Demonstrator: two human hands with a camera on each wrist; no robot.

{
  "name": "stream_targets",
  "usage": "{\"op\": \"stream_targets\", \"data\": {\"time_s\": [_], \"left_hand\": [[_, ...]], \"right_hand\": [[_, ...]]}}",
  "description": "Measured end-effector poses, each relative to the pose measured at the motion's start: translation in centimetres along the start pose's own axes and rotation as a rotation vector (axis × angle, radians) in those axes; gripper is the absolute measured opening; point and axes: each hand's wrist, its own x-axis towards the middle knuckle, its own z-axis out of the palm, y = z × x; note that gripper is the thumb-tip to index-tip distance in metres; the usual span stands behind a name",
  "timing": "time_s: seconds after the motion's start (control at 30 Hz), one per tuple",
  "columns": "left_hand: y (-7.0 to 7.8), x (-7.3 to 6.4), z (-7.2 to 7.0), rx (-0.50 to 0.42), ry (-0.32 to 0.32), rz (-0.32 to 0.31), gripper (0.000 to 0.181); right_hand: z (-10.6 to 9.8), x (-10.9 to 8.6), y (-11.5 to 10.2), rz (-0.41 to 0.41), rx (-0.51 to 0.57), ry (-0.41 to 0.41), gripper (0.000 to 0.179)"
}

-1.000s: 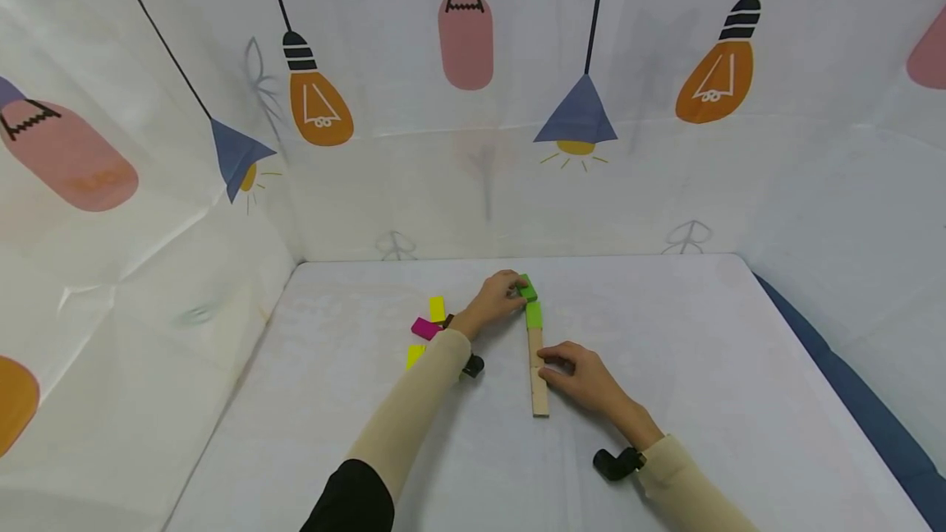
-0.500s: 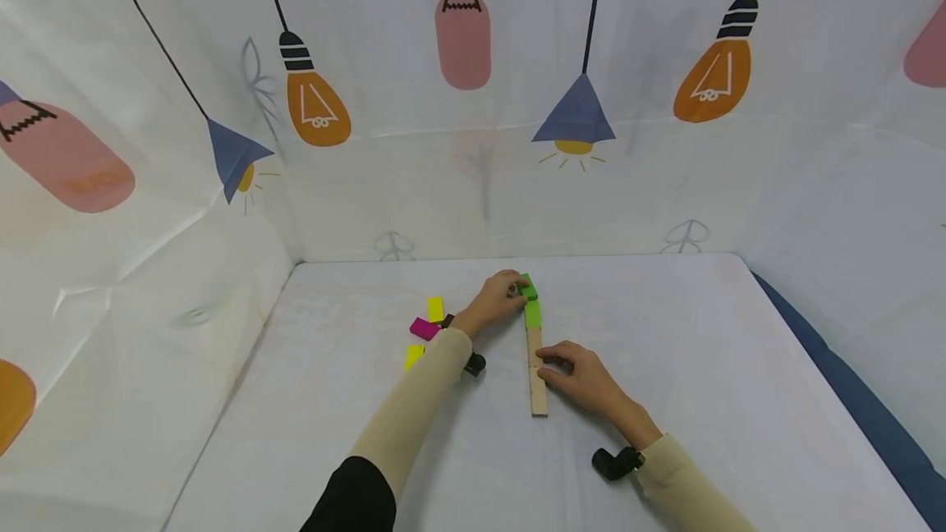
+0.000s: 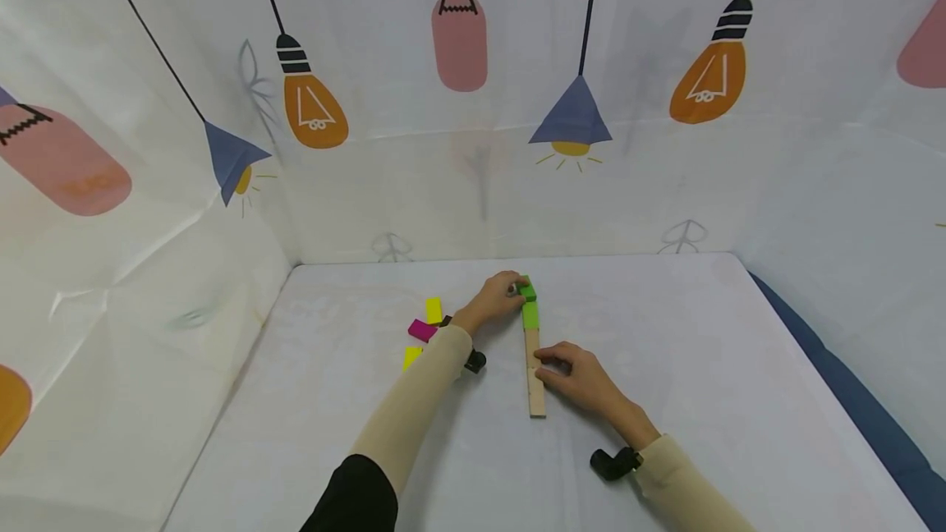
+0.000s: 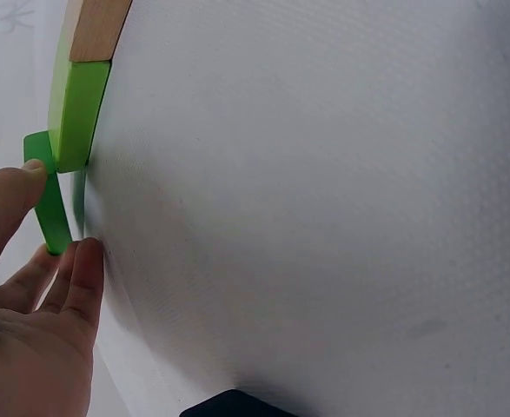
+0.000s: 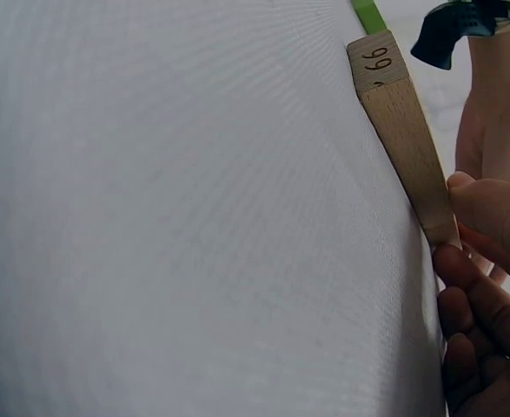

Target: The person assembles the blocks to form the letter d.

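Note:
A straight row of blocks lies on the white table, with a wooden block at the near end, a second wooden block beyond it and a light green block after that. At the far end, a darker green block touches the light green one. My left hand pinches this darker block between thumb and fingertips. Thumb and curled forefinger of my right hand hold a wooden block from the right side, around where the two wooden blocks meet. The hand partly hides that contact.
Left of the row lie a yellow block, a magenta block and another yellow block. Something dark brown shows beside the left wrist. A printed white sheet rises behind the table.
The head view has shifted very slightly. Both hands keep their places on the blocks, and the row looks the same.

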Motion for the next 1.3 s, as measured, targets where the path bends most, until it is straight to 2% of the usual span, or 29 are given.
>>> {"op": "stream_targets", "data": {"time_s": [0.37,0.63,0.9,1.07,1.3], "left_hand": [[-0.1,-0.1,0.0,-0.022,-0.003,-0.056,0.040],[0.1,0.1,0.0,0.050,-0.020,-0.031,0.041],[0.0,0.3,0.7,0.074,0.024,-0.039,0.037],[0.4,0.3,1.2,0.064,0.058,-0.067,0.035],[0.8,0.1,1.4,0.057,0.070,-0.085,0.032]], "right_hand": [[0.2,0.0,0.1,-0.021,-0.008,0.013,0.030],[0.1,0.1,0.0,-0.010,0.001,0.007,0.031],[0.1,0.0,0.0,0.002,-0.016,0.002,0.031],[0.1,-0.1,0.0,-0.001,-0.018,0.003,0.031],[0.0,0.0,-0.1,0.006,-0.018,-0.005,0.031]]}}
